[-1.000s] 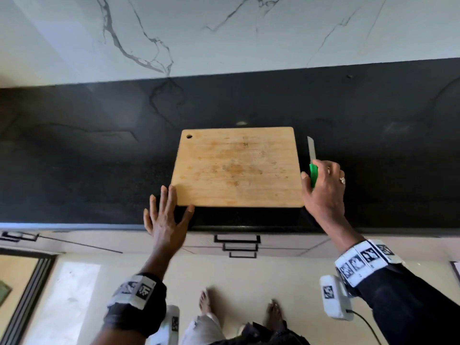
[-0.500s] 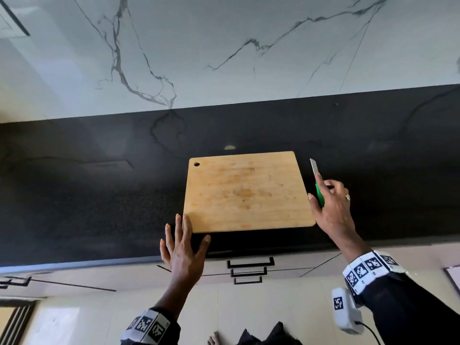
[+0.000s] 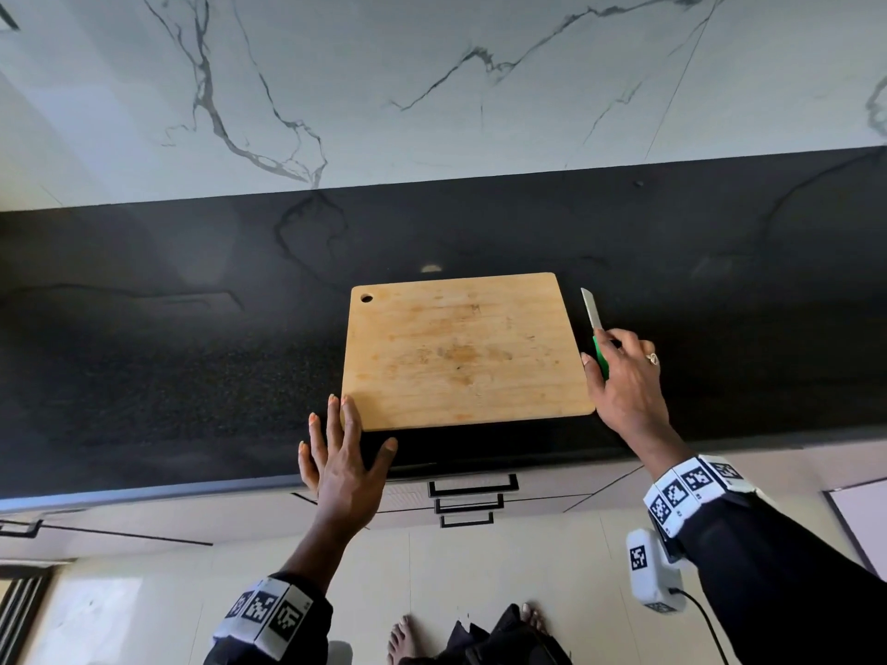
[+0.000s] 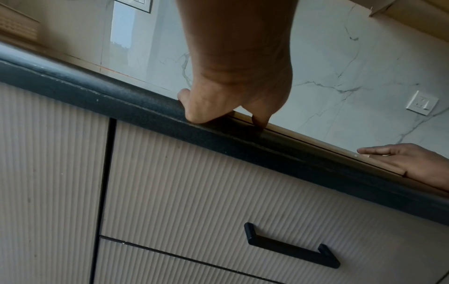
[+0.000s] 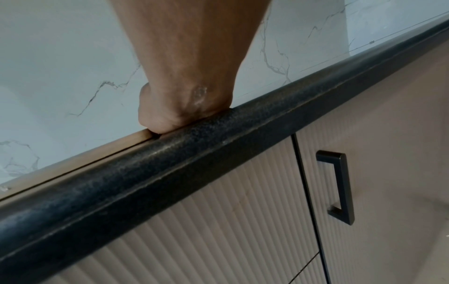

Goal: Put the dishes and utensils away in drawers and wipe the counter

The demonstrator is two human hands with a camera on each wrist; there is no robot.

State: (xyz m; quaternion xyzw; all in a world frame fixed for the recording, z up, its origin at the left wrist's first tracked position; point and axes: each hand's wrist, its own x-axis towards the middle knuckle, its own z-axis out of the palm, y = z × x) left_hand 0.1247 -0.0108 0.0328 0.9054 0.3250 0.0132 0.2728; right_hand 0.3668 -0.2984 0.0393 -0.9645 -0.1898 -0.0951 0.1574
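Note:
A wooden cutting board (image 3: 461,350) lies flat on the black counter (image 3: 192,352), close to its front edge. Just right of it lies a knife (image 3: 593,312) with a green handle, blade pointing to the wall. My right hand (image 3: 605,351) is over that handle, thumb and curled fingers pinching it. My left hand (image 3: 345,424) is spread flat at the board's front left corner, fingertips touching the corner. The wrist views show both hands from below at the counter's rounded edge (image 4: 145,107), with the board's front edge (image 5: 97,151) just behind it.
Ribbed cream drawers with black handles (image 3: 473,489) are shut below the board. Another black handle (image 5: 340,184) is on the cabinet door to the right. A marble wall (image 3: 432,88) backs the counter. A wall socket (image 4: 421,102) is at the right.
The head view has tilted up. My left hand has shifted slightly along the board's front left corner. My right hand has stayed on the knife's green handle.

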